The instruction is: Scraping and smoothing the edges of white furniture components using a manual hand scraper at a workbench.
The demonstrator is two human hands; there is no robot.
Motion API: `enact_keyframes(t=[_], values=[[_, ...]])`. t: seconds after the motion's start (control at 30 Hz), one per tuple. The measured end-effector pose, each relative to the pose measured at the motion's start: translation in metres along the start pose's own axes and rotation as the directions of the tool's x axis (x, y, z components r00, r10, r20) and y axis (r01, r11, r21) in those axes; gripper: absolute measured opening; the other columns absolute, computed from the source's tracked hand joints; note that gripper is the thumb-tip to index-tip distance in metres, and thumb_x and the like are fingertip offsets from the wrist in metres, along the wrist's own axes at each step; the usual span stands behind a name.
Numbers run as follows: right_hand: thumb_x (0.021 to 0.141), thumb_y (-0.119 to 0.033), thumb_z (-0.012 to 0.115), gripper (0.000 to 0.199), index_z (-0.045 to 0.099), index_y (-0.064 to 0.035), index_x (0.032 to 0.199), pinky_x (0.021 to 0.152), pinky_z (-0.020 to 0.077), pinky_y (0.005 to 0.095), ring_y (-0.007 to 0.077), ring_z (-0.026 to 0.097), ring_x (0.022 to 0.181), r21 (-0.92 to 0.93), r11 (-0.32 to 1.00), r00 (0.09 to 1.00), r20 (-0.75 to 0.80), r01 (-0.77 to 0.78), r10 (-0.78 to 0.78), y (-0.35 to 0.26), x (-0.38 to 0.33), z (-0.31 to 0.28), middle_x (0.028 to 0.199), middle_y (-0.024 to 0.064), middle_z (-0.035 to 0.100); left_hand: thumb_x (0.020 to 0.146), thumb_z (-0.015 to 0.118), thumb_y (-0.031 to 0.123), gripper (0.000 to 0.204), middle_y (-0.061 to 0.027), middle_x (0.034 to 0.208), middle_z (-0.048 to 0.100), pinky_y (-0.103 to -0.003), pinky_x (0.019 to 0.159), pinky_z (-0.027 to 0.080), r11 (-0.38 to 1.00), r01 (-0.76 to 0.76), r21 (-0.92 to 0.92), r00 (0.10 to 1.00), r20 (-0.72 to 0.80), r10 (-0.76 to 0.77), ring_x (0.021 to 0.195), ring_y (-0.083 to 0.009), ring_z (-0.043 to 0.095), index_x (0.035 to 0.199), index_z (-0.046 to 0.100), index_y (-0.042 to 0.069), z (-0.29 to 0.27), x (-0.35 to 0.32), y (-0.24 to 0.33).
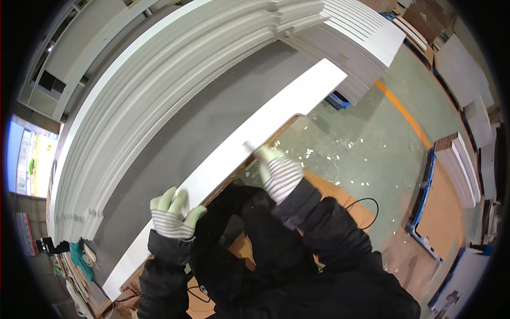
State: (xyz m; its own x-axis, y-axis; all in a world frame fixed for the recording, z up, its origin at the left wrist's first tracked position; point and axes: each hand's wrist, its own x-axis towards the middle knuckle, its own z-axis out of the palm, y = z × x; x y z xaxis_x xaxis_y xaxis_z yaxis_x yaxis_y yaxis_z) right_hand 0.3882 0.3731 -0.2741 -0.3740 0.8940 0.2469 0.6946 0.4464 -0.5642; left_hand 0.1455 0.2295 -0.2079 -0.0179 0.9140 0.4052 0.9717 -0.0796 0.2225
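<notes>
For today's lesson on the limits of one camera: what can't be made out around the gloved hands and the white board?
Head view only:
- Right hand: whatever its fingertips pinch at the board edge is too small and blurred.
- Left hand: its palm is hidden, so the grip is unclear.
- Board's underside: hidden by the board itself.
- Board's near end: partly covered by the dark sleeves.

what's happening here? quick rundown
A person in a dark jacket and striped gloves works on a long white panel lying on a grey table. The left hand rests on the panel's near edge; the right hand presses a small tool against that edge further along. Stacks of white panels sit behind, and small pale scraps litter the green floor.
</notes>
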Motion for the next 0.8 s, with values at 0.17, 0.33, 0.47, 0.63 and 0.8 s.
enact_keyframes(t=[0.17, 0.33, 0.47, 0.63, 0.8], values=[[0.091, -0.018, 0.059, 0.027, 0.063, -0.0129, 0.117, 0.080, 0.0538, 0.0391, 0.0343, 0.066, 0.087, 0.357, 0.932, 0.924, 0.332, 0.063, -0.189, -0.064, -0.030, 0.005, 0.093, 0.0185, 0.066, 0.064, 0.086, 0.029, 0.065, -0.0215, 0.122, 0.055, -0.047, 0.090, 0.045, 1.000, 0.011, -0.025, 0.999, 0.045, -0.010, 0.105, -0.0382, 0.053, 0.117, 0.061, 0.001, 0.000, 0.012, 0.007], [0.099, -0.044, 0.046, 0.044, 0.062, -0.0053, 0.084, 0.051, 0.0440, 0.0288, 0.0130, 0.053, 0.055, 0.614, 0.673, 0.909, 0.226, -0.412, 0.350, 0.063, 0.015, -0.024, 0.065, 0.0027, 0.058, 0.064, 0.084, 0.038, 0.079, -0.0238, 0.129, 0.052, -0.049, 0.099, 0.039, 0.990, 0.091, 0.105, 0.996, -0.001, -0.091, 0.116, -0.0410, 0.049, 0.127, 0.056, 0.001, -0.048, -0.065, -0.047], [0.097, -0.057, 0.044, 0.061, 0.062, -0.0022, 0.077, 0.051, 0.0379, 0.0314, 0.0095, 0.047, 0.055, 0.614, 0.580, 0.832, 0.266, -0.536, 0.487, 0.070, 0.055, -0.035, 0.060, 0.0030, 0.055, 0.061, 0.086, 0.035, 0.071, -0.0185, 0.122, 0.056, -0.048, 0.092, 0.044, 0.998, -0.034, 0.046, 0.999, 0.014, 0.033, 0.108, -0.0383, 0.052, 0.119, 0.057, 0.004, -0.052, -0.097, -0.082], [0.104, -0.034, 0.036, 0.044, 0.062, -0.0008, 0.089, 0.055, 0.0414, 0.0344, 0.0204, 0.048, 0.057, 0.162, 0.963, 0.931, 0.329, -0.217, 0.155, -0.039, 0.006, 0.011, 0.066, 0.0106, 0.055, 0.059, 0.088, 0.031, 0.065, -0.0162, 0.116, 0.059, -0.046, 0.086, 0.047, 0.996, -0.093, -0.003, 0.992, -0.081, 0.093, 0.101, -0.0365, 0.054, 0.110, 0.058, 0.005, -0.032, -0.066, -0.059], [0.103, -0.038, 0.032, 0.044, 0.063, -0.0060, 0.103, 0.066, 0.0521, 0.0453, 0.0394, 0.064, 0.075, 0.324, 0.944, 0.767, 0.589, 0.063, -0.254, -0.103, -0.037, 0.039, 0.078, 0.0226, 0.063, 0.059, 0.087, 0.030, 0.065, -0.0179, 0.120, 0.058, -0.048, 0.093, 0.044, 0.999, 0.020, -0.026, 0.999, -0.035, -0.021, 0.107, -0.0394, 0.054, 0.114, 0.061, 0.005, -0.016, -0.041, -0.026]])
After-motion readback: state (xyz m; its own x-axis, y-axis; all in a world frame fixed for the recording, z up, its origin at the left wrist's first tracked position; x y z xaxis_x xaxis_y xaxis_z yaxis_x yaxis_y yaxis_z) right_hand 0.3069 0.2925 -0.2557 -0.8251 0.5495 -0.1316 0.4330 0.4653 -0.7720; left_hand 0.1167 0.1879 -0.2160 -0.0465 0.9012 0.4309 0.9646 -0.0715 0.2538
